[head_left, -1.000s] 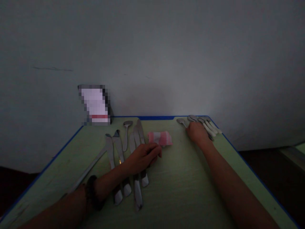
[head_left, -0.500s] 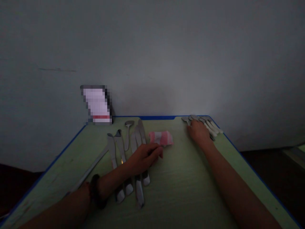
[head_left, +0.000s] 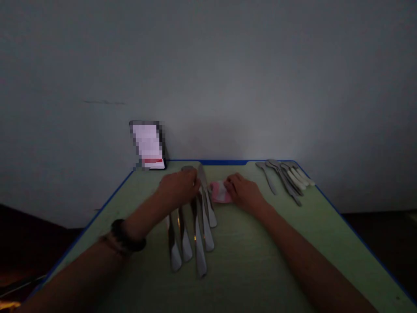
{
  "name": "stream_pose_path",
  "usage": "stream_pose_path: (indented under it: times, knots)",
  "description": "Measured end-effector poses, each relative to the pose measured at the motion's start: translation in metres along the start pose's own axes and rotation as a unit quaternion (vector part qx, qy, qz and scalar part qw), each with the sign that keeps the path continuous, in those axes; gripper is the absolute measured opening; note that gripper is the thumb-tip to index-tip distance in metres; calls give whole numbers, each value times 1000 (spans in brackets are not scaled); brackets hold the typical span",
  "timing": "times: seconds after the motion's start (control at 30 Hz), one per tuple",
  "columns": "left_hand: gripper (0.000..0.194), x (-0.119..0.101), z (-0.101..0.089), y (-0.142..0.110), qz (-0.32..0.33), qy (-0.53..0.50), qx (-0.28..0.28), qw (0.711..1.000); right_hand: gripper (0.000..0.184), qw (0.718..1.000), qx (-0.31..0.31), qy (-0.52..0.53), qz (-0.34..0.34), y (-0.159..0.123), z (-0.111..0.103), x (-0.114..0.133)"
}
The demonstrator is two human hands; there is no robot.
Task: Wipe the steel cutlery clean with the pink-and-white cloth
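My left hand (head_left: 180, 186) is curled above the blades of several knives (head_left: 200, 256), which lie side by side with handles toward me. Just beyond its knuckles shows the bowl of a spoon (head_left: 187, 168); the hand covers the spoon's handle. What the left fingertips grip, if anything, is hidden. Close by, a small folded pink-and-white cloth (head_left: 219, 191) lies to the right of the knives. My right hand (head_left: 243, 192) has its fingers closed on the cloth's right end.
Several spoons (head_left: 267, 178) and white-handled pieces of cutlery (head_left: 298, 178) lie in a group at the table's far right corner. A phone (head_left: 149, 145) with a blurred screen leans on the wall at far left. The green table (head_left: 254, 265) has a blue edge.
My right hand has left the spoons at the far right and come left to the cloth. My left hand has moved farther away and left, toward the knife blades. The view has shifted slightly.
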State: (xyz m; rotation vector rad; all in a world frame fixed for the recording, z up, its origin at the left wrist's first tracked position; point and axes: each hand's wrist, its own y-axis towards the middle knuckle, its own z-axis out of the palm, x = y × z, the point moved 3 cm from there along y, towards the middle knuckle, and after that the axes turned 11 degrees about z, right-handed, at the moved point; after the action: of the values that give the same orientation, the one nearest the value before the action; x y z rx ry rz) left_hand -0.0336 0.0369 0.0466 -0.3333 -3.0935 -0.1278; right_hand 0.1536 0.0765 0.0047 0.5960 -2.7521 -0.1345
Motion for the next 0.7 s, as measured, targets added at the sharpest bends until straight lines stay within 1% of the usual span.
stream_pose_path:
  times: [0.07,0.1,0.13,0.2,0.27,0.37,0.47,0.53,0.6,0.67,0.7]
  knots:
    - [40,18,6,1,-43,40,48,997,36,999,3,22,-34,-2,1,-1]
    - [41,25,11,1,-57,50,76,994,38,998,5,32,-52,-3,1,-1]
    - [42,29,15,1,-65,56,92,992,41,997,7,39,-69,-4,0,-1]
    - [44,33,20,1,-68,58,97,991,49,994,11,44,-96,-7,-1,4]
    - [43,32,23,1,-59,61,88,993,54,992,13,44,-116,-11,0,12]
    - [39,28,23,2,-45,62,96,992,56,989,19,50,-139,-18,4,29]
    - [38,25,19,2,-36,61,106,992,60,987,15,49,-155,-22,8,40]
    - [37,23,16,2,-5,66,105,992,58,987,5,41,-155,-21,10,42]
    - [33,22,14,2,34,67,93,993,47,990,-13,32,-140,-17,10,39]
    - [29,21,13,3,50,42,61,996,34,993,-39,45,-100,-11,9,31]
    - [28,19,12,4,49,26,42,998,30,994,-55,68,-64,-7,8,25]
